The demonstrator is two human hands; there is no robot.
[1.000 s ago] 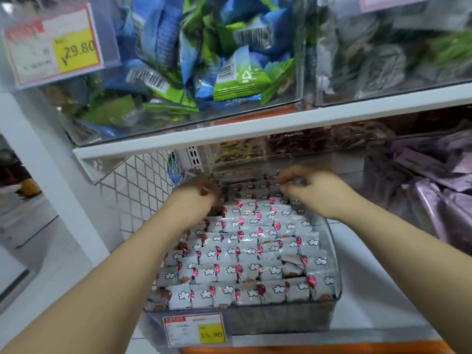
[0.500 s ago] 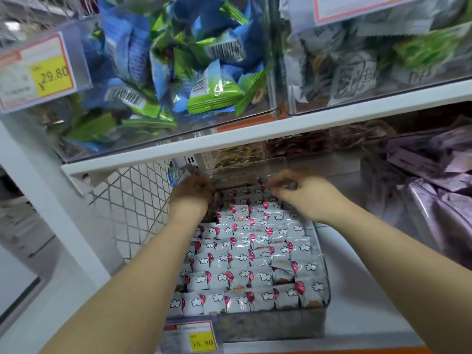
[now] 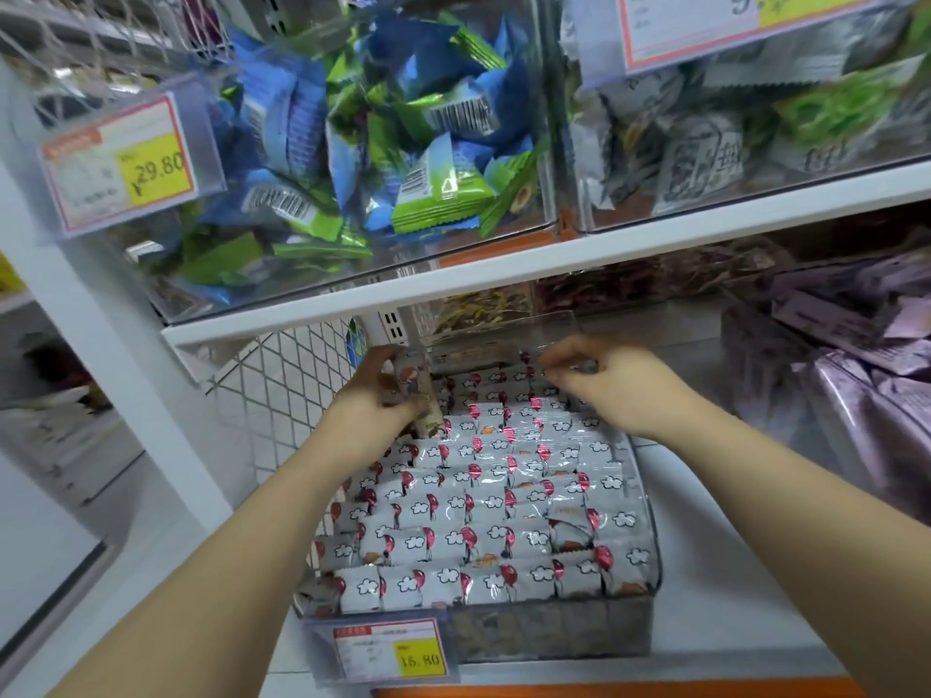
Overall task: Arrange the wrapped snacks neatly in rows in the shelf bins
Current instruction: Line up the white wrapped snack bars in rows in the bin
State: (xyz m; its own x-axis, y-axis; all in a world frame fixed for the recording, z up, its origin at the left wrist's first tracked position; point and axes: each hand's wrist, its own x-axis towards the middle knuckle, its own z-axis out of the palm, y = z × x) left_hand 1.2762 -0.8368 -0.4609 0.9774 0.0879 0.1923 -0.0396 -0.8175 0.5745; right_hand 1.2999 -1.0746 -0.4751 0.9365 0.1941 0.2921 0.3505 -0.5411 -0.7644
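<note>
As it stands upright, the snack (image 3: 410,377) sits between the left fingers (image 3: 378,364).

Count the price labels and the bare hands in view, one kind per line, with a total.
Price labels: 3
Hands: 2, the left hand and the right hand
Total: 5

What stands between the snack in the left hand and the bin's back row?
Nothing visible. The left hand grips the snack upright at the back-left corner of the bin, right by the rows. The right hand is at the back right, off to the side. The shelf overhangs but does not block.
</note>
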